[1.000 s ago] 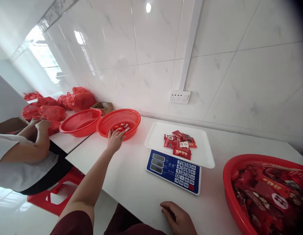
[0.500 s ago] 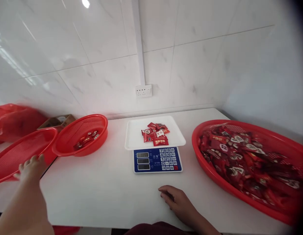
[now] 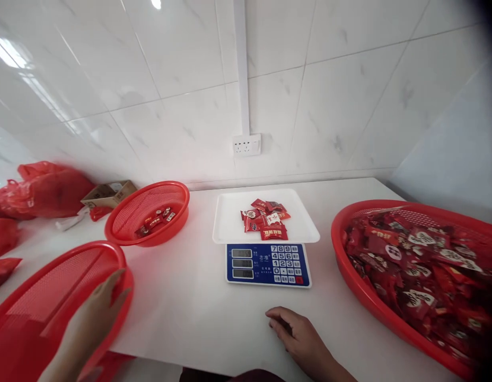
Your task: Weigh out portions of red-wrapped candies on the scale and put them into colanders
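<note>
My left hand [image 3: 95,306] reaches over the near left red basket [image 3: 116,254], close to its right rim. Its fingers are stretched and apart, with nothing seen in them; whether they touch the rim I cannot tell. My right hand [image 3: 296,331] rests on the white table in front of the scale, fingers loosely curled and a gap showing between thumb and fingers, holding nothing. On the blue digital scale [image 3: 262,267], a white tray [image 3: 226,225] bears a small pile of red wrapped packets [image 3: 265,218].
At the right, a large red basket [image 3: 341,249] is full of similar packets [image 3: 413,270]. Another red basket [image 3: 178,212] holds several packets behind the near left one. Red plastic bags [image 3: 55,191] and a small cardboard box [image 3: 106,195] lie at the far left. A tiled wall bounds the back.
The near left basket has come closer and to the right, with my left hand now over it. The view has turned slightly left. My right hand stays in front of the scale.
</note>
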Demonstrator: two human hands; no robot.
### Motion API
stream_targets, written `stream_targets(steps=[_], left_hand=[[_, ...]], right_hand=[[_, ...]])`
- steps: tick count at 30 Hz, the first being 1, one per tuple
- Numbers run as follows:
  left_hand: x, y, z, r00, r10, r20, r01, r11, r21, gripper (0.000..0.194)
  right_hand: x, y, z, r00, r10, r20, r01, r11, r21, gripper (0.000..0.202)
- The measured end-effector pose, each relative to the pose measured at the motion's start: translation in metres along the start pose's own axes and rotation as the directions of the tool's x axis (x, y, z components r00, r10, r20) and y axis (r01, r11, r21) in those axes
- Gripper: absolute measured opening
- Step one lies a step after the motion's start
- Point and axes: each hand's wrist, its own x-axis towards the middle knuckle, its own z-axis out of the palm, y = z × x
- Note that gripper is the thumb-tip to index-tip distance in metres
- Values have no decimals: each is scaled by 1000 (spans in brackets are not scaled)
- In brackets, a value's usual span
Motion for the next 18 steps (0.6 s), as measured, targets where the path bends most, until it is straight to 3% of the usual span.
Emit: stream_targets(steps=[4,7,9,11,13,14,15,16,18], left_hand=[[-44,79,-7,966,153,207,-144,988,-57,51],[-67,111,-23,884,276,377,-243,961,-133,51],[-79,123,-37,795,386,468,-318,922,-219,52],[-85,133,-52,664,536,522,-403,844,-354,55],[-82,140,-62,535,666,519,-462,745,-480,57],[-75,143,-65,505,702,502,-477,712,-515,54],[-65,145,-65,511,716,475,-485,697,-528,50],[-50,145,-63,559,709,430,-494,702,-514,45],[-12,139,-55,727,626,282,-487,759,-432,42]], right_hand=[[-1,6,1,1000,9,28,-9,1000,-19,29],[-3,8,0,998,27,54,-27,1000,-14,32],[-3,9,0,997,40,72,-39,999,-6,34],[-3,9,-1,996,46,77,-46,999,0,35],[-2,9,-1,997,42,71,-43,999,4,36],[-2,9,-1,997,39,68,-39,999,8,36],[-1,10,-1,997,34,65,-35,999,12,35],[-1,10,-1,998,31,63,-33,999,17,35],[-1,10,0,998,30,61,-31,999,23,34]])
